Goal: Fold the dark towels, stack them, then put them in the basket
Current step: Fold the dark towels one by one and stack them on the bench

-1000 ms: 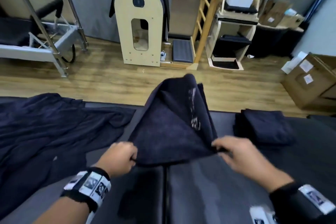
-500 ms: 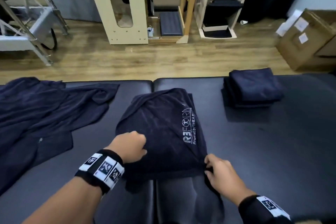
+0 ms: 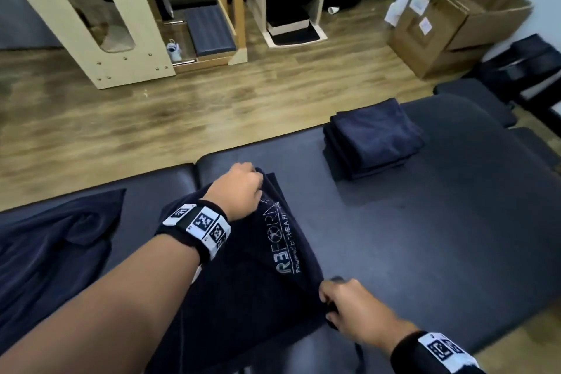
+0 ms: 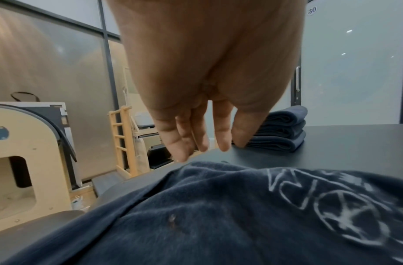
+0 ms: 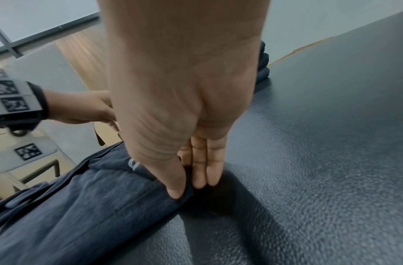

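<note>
The left hand hangs with straight fingers above a dark printed towel. A folded stack sits beyond on the black table.

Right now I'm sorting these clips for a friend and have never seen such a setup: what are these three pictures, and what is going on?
No machine here: a person folds towels wearing cameras on the head and on both wrists. The head view looks down on a dark padded table. The left hand reaches to the far edge of a printed dark towel; its wrist view shows the fingers extended, holding nothing. The right hand pinches the towel's near corner, seen close in its wrist view. A stack of folded towels lies beyond, and loose dark cloth lies at the left.
</note>
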